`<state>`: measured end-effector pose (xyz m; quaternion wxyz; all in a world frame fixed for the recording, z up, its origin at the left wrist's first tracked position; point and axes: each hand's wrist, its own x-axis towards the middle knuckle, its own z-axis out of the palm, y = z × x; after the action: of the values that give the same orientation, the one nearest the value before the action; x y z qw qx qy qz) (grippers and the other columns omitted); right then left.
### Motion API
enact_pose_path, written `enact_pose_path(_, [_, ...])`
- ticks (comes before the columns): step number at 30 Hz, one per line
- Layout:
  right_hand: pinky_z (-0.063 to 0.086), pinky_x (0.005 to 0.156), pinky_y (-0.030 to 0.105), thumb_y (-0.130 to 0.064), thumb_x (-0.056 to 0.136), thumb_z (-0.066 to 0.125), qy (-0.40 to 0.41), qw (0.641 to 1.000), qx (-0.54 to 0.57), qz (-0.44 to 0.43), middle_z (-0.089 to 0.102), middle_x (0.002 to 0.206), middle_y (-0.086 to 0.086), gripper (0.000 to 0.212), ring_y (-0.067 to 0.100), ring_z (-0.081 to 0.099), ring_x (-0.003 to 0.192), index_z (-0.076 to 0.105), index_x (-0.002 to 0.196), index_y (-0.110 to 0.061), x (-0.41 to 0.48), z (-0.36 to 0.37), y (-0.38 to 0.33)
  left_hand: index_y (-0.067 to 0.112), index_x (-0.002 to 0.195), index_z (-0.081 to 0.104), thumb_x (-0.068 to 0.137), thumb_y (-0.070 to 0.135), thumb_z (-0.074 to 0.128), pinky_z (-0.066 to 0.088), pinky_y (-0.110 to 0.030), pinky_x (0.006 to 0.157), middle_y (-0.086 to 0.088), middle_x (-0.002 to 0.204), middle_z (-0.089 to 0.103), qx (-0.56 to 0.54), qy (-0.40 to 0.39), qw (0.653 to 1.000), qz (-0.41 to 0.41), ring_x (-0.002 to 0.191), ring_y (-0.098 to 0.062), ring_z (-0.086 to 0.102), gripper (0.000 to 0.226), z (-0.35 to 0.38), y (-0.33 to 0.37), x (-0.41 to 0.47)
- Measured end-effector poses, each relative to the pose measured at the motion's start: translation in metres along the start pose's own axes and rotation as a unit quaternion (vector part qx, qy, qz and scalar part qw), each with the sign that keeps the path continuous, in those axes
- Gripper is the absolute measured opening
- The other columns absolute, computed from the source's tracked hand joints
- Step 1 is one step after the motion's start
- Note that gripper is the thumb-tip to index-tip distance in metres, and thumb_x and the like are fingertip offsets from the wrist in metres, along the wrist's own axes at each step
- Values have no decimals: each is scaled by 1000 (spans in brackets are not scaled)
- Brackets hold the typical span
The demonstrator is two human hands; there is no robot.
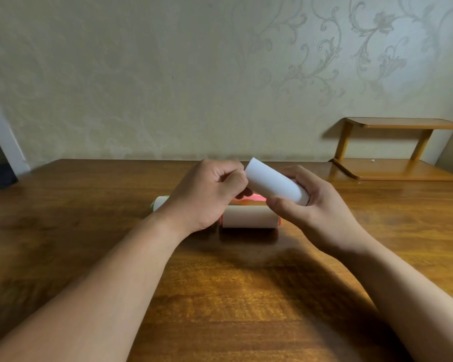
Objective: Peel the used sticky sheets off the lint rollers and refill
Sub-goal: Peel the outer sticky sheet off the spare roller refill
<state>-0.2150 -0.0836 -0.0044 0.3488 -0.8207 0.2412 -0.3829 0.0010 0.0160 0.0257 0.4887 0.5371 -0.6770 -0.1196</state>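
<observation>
My right hand grips a white sticky-sheet roll, held tilted above the table with its far end pointing up and left. My left hand has its fingers curled and pinched at that upper left end of the roll. Below my hands a pink lint roller with a white roll on it lies flat on the wooden table. To its left, partly hidden behind my left wrist, lies a second roller with a green end.
A two-level wooden shelf stands at the table's back right corner against the patterned wall. A white door frame rises at the far left.
</observation>
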Motion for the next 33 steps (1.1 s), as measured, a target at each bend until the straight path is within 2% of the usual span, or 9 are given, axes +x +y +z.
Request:
enact_pose_path(6, [58, 76, 28, -48, 86, 79, 3, 1000, 24, 3, 72, 112, -16, 40, 10, 70, 97, 69, 124, -39, 2, -1, 1, 7, 87, 76, 102, 29, 52, 63, -51, 88, 1, 84, 77, -18, 8, 1000, -14, 90, -16, 76, 36, 2, -6, 2])
enact_pose_path(11, [51, 72, 30, -48, 87, 78, 12, 999, 43, 13, 71, 106, -15, 36, 8, 67, 88, 71, 121, -39, 3, -1, 2, 30, 91, 83, 102, 34, 43, 58, -26, 90, 7, 93, 81, -80, 12, 996, -39, 98, -9, 75, 41, 2, -1, 2])
enact_pose_path(14, [51, 69, 24, -49, 87, 78, 15, 999, 43, 9, 72, 105, -13, 39, 7, 67, 86, 70, 123, -37, 4, 0, 3, 17, 96, 79, 105, 49, 51, 58, -35, 86, 0, 90, 78, -71, 34, 996, -31, 94, -17, 74, 44, 6, -1, 2])
enact_pose_path(17, [52, 67, 16, -51, 87, 79, 17, 999, 32, 9, 71, 106, -17, 41, 4, 68, 87, 69, 124, -38, 4, 1, 2, 13, 101, 79, 110, 40, 56, 62, -45, 92, -9, 96, 78, -55, 48, 996, -44, 96, -23, 77, 37, 9, -5, 2])
enact_pose_path(23, [58, 77, 46, -56, 86, 79, 30, 998, 53, 28, 70, 105, -14, 43, 12, 67, 87, 69, 123, -38, 5, 1, 1, 23, 127, 75, 109, 31, 51, 61, -34, 98, -2, 108, 78, -77, 34, 995, -60, 102, -12, 75, 31, 11, -6, 4])
enact_pose_path(25, [58, 75, 35, -53, 90, 81, 33, 998, 39, 20, 69, 106, -20, 37, 8, 67, 89, 67, 122, -40, 4, 2, 1, 31, 138, 65, 105, 32, 54, 62, -40, 101, 0, 110, 79, -97, 49, 991, -82, 101, -12, 78, 35, 13, -7, 6])
enact_pose_path(28, [51, 72, 13, -44, 96, 82, 54, 999, -1, -4, 67, 111, -28, 37, 1, 67, 96, 65, 128, -40, 1, 5, 1, 27, 125, 56, 95, 34, 61, 63, -46, 99, -6, 105, 83, -134, 78, 982, -111, 99, -19, 82, 31, 15, -9, 8])
enact_pose_path(31, [50, 73, 13, -46, 95, 81, 83, 996, -32, -17, 67, 113, -23, 45, 5, 66, 99, 61, 134, -39, 0, 8, 1, 20, 117, 54, 92, 31, 66, 62, -26, 84, -4, 98, 86, -185, 93, 971, -121, 95, -12, 83, 29, 16, -9, 8])
enact_pose_path(33, [50, 75, 17, -47, 94, 81, 100, 993, -54, -25, 67, 116, -18, 49, 7, 66, 101, 60, 137, -37, 0, 9, 0, 15, 113, 58, 91, 29, 68, 60, -25, 83, -2, 96, 86, -205, 89, 967, -124, 95, -12, 83, 28, 18, -8, 8])
